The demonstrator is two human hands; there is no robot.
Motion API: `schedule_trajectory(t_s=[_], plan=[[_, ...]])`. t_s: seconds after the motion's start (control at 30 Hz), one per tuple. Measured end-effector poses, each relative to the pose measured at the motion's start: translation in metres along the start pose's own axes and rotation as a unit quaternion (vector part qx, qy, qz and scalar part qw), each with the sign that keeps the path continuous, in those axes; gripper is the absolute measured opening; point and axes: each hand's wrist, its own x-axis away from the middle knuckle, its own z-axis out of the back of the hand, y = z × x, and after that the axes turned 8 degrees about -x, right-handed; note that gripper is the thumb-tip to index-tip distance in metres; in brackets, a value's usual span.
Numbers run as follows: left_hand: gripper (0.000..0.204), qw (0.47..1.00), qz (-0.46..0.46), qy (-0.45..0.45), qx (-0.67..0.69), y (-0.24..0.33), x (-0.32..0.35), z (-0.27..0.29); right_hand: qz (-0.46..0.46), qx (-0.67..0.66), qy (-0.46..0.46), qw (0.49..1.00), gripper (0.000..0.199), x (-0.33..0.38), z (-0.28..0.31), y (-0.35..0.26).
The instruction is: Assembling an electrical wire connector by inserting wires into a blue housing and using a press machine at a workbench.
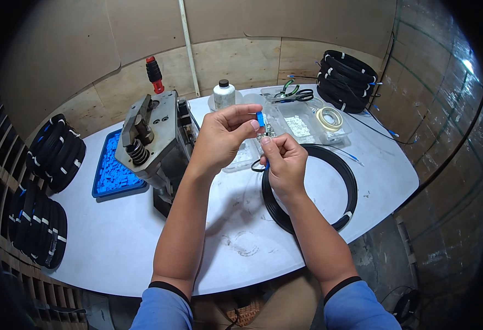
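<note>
Both hands pinch small blue connector (260,119) above the black cable coil (313,190).
L hand (219,137) fingertips closed on connector top; R hand (284,162) pinches cable end just below it, over coil's left rim. Connector looks light, rigid, tiny, prob fragile; hold by body sides, not the thin cable. Metal press (151,137) left of coil.

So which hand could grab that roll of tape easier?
Probably the right hand. The tape roll sits in the clear tray on the person's right, closer to it. The left hand pinches a small blue piece and would have to cross over.
</note>
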Motion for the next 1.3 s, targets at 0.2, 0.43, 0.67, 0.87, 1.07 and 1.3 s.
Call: schedule_trajectory(t_s=[0.2, 0.43, 0.67, 0.87, 1.07, 1.3], plan=[[0.028, 1.0, 0.0, 0.0, 0.005, 0.0, -0.0016, 0.0009, -0.034, -0.017, -0.007, 0.999, 0.017, -0.0018, 0.0019, 0.0011], [0.026, 1.0, 0.006, 0.009, -0.012, -0.0028, -0.0013, 0.0012, -0.117, -0.101, -0.012, 0.988, 0.016, -0.0048, 0.002, -0.0025], [0.026, 1.0, 0.016, 0.009, -0.009, -0.005, -0.002, 0.0026, -0.063, -0.05, -0.019, 0.997, 0.013, -0.0042, 0.0024, 0.0017], [0.027, 1.0, 0.022, 0.002, 0.001, -0.0049, -0.0034, 0.0026, -0.046, -0.026, -0.01, 0.999, 0.013, -0.0038, 0.0018, 0.0017], [0.028, 1.0, 0.022, -0.003, 0.012, -0.0065, -0.0007, 0.0031, -0.039, -0.033, -0.014, 0.999, 0.013, -0.0028, 0.0015, 0.0038], [0.028, 1.0, 0.025, -0.007, 0.009, -0.0072, -0.0017, 0.0016, -0.054, -0.025, -0.004, 0.998, 0.014, -0.0025, 0.0016, 0.0012]])
